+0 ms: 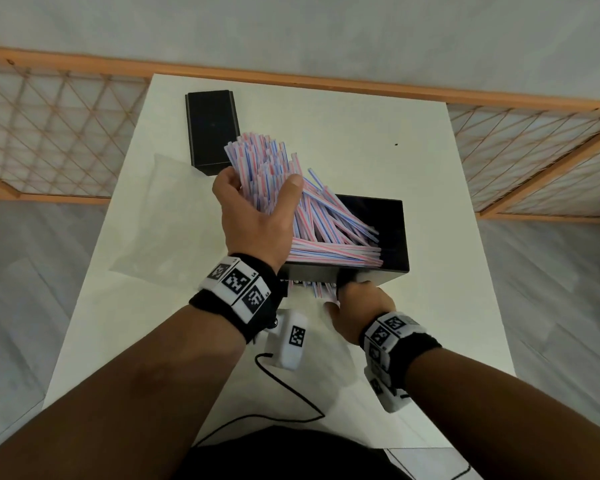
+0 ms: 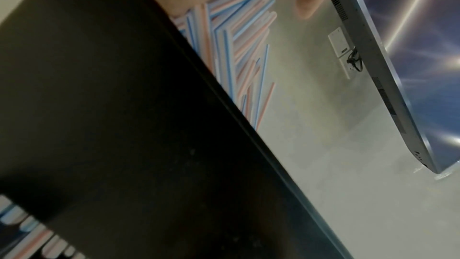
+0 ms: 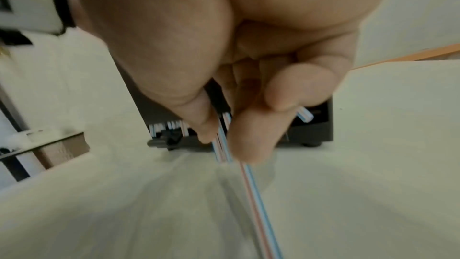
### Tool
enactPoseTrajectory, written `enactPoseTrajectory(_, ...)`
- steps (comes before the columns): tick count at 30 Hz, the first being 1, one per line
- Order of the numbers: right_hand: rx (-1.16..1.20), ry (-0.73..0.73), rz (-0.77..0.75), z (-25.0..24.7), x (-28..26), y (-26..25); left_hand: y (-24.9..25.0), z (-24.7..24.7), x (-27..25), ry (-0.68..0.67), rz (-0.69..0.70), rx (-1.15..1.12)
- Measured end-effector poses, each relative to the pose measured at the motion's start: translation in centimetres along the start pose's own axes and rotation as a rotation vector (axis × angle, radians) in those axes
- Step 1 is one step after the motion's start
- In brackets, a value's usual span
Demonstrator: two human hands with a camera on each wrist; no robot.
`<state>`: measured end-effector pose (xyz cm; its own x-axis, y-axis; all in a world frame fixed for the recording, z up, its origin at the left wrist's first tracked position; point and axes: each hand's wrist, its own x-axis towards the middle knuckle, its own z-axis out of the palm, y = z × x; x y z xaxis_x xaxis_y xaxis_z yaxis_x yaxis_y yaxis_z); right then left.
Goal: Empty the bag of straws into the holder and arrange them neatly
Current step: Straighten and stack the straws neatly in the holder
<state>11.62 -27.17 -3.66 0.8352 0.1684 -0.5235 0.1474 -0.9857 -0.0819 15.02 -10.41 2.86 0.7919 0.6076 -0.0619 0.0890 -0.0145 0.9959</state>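
Note:
A black open-topped straw holder point(image 1: 392, 237) sits mid-table, with red, white and blue striped straws point(image 1: 329, 233) piled unevenly inside. My left hand point(image 1: 257, 206) grips a thick fanned bundle of straws point(image 1: 260, 157) that leans out of the holder's left end. At the holder's near face, my right hand point(image 1: 354, 303) pinches a few straws point(image 3: 224, 141) poking out of the slot at its base point(image 3: 174, 131). The empty clear plastic bag point(image 1: 156, 216) lies flat on the table to the left. In the left wrist view the holder's dark wall point(image 2: 124, 125) fills the frame, with straws point(image 2: 236, 46) above it.
A black lid or second box point(image 1: 212, 128) lies at the table's far left. The white table point(image 1: 430, 341) has edges all round, with a wooden lattice fence point(image 1: 59, 133) behind. A black cable point(image 1: 284, 386) trails over the table's near edge.

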Motion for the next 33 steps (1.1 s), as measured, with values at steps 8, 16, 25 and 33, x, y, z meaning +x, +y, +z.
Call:
enactPoseTrajectory(8, 0.01, 0.0, 0.049, 1.1, 0.0, -0.3, -0.3, -0.2, 0.2, -0.009, -0.02, -0.016)
enactPoseTrajectory(16, -0.021, -0.009, 0.041, 0.9, 0.1, -0.8, -0.2, -0.1, 0.2, -0.003, -0.031, -0.002)
enactPoseTrajectory(25, -0.03, -0.349, 0.037, 2.2, -1.7, 2.2, -0.3, -0.1, 0.2, -0.007, -0.038, 0.0)
enactPoseTrajectory(33, -0.069, -0.218, -0.193, -1.9, -2.7, 1.2, 0.4, 0.1, 0.2, -0.002, -0.07, -0.055)
